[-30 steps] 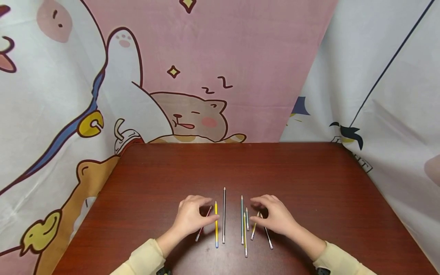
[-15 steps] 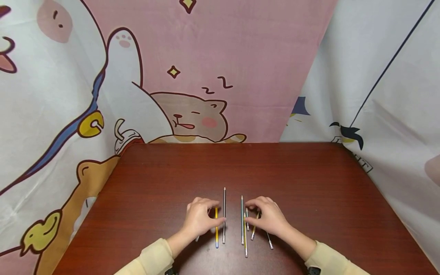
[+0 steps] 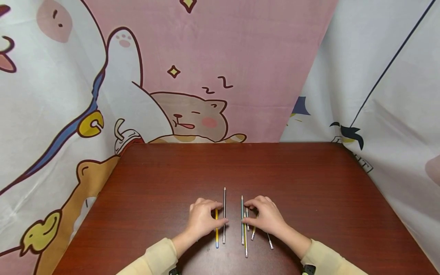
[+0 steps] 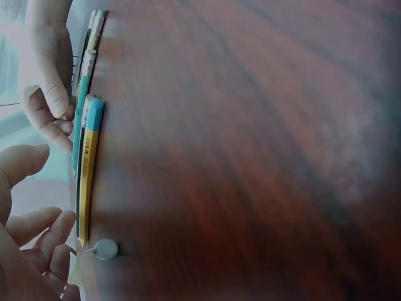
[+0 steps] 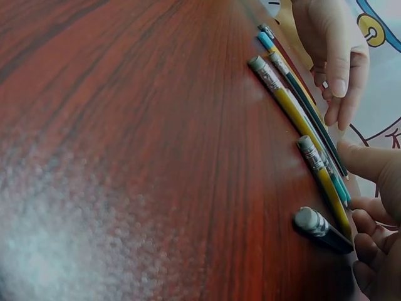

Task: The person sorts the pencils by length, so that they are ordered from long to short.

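Several pencils lie on the table between my hands. My left hand [image 3: 201, 217] hovers over the yellow pencil with a blue end [image 3: 217, 235], thumb and fingers spread apart, fingertips right at a long black pencil [image 3: 224, 233]. A dark red pencil [image 5: 289, 55], mostly hidden under that hand, shows in the right wrist view. My right hand [image 3: 268, 217] has its thumb and fingers apart, tips close to a teal pencil [image 3: 242, 229] and a yellow pencil [image 3: 246, 246]. Under or beside it lie a short pencil [image 3: 248, 226], a shorter yellow pencil [image 3: 253, 233] and a dark pencil [image 3: 270, 242], partly covered.
The reddish-brown wooden table [image 3: 192, 168] stretches out behind and to both sides of the pencils. A cartoon-printed cloth [image 3: 254, 68] hangs along its back and sides. Pale yellow sleeves [image 3: 158, 256] cover both forearms.
Both hands have moved inward toward each other, the left over the red and yellow pencils, the right over the pencils on its side. The pencils have not visibly shifted.
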{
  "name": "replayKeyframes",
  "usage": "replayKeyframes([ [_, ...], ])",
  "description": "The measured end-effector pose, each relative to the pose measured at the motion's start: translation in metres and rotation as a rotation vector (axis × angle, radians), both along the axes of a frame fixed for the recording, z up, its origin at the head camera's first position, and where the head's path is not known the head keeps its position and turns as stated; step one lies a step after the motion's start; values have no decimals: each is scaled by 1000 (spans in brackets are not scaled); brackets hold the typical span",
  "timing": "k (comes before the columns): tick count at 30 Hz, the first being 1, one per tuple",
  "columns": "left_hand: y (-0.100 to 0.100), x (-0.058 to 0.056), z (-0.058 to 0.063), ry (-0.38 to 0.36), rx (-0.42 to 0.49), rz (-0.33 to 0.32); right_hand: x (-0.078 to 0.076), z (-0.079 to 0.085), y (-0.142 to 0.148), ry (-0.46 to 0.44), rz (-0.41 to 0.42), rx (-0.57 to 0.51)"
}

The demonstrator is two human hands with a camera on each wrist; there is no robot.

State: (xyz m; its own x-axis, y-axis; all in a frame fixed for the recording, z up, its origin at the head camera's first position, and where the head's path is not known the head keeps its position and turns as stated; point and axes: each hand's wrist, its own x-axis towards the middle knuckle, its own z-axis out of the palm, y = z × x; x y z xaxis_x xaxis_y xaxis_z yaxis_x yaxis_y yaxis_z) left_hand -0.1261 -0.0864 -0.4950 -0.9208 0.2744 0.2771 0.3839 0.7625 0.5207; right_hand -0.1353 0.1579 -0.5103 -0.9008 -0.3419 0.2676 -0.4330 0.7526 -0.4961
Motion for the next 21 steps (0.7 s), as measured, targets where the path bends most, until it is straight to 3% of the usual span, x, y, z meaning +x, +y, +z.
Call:
replayKeyframes([
  [21,7,-10,-7,57,-135,10,-9,-1,-15,-45,-62,73],
])
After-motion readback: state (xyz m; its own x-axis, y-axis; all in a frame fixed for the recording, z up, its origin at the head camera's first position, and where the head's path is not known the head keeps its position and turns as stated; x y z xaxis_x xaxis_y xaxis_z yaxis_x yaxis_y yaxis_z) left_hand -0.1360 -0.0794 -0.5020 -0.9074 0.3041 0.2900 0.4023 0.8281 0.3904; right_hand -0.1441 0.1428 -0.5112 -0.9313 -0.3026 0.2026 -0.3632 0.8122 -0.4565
